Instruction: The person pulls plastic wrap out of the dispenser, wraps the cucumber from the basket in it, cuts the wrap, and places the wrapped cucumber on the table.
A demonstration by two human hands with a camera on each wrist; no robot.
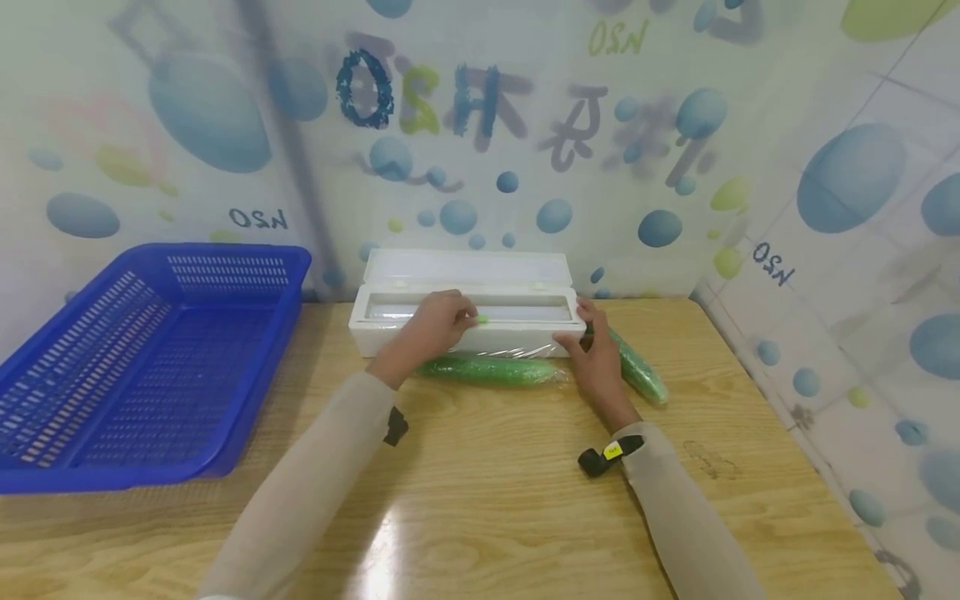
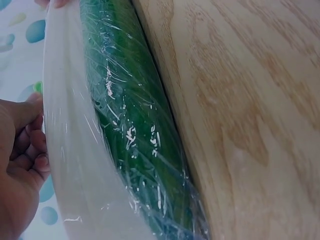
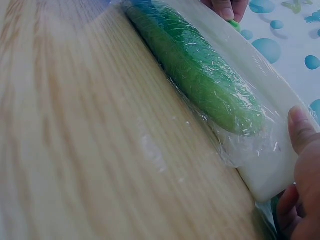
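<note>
A white cling film dispenser box (image 1: 480,340) stands by the wall with its lid (image 1: 468,268) raised and a film roll inside. My left hand (image 1: 441,321) pinches a small green slider cutter (image 1: 482,318) on the box's front edge. With my right hand (image 1: 596,354) I grip the right end of the box, thumb on the front and fingers around the side. Directly before the box lies a cucumber (image 1: 491,370) under clear film, which runs up to the box front; the right wrist view shows loose film (image 3: 235,155) bunched past its tip.
Another film-wrapped cucumber (image 1: 637,367) lies slanted on the table, right beside my right hand. A large blue plastic basket (image 1: 258,375) stands at the left of the wooden table (image 1: 480,500). The patterned wall (image 1: 510,212) rises close behind the box.
</note>
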